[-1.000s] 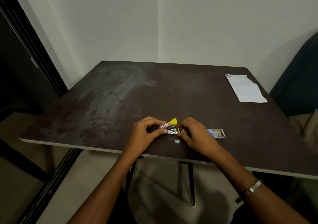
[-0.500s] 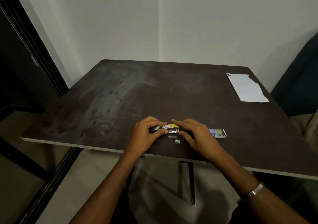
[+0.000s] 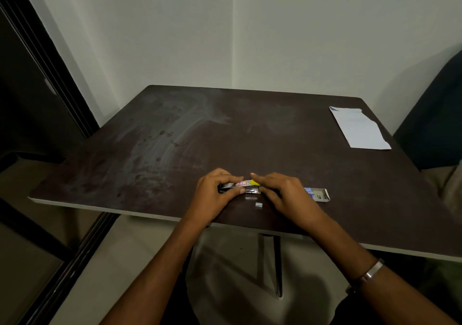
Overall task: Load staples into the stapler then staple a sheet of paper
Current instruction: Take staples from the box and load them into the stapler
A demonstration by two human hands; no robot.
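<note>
Your left hand [image 3: 215, 197] fingers grip the stapler [image 3: 243, 186] near the dark, smudged desk's [image 3: 175, 150] front edge; your right hand [image 3: 282, 194] presses its yellow end. Paper [image 3: 358, 131] lies at the far right corner, by pale walls [image 3: 300, 37].

Left hand [image 3: 215, 194]: fingers curled, pinching the stapler [image 3: 243, 186]. Right hand [image 3: 285, 194]: fingers extended over its yellow end.

**One head cam, looking down over the table**

Only one view here, worn on the head. It faces forward and down, wide-angle, with the near edge of the table [image 3: 155, 216] close below and the wall corner straight ahead. Both forearms reach in from the bottom of the picture. The paper [image 3: 358, 128] sits far right.
</note>
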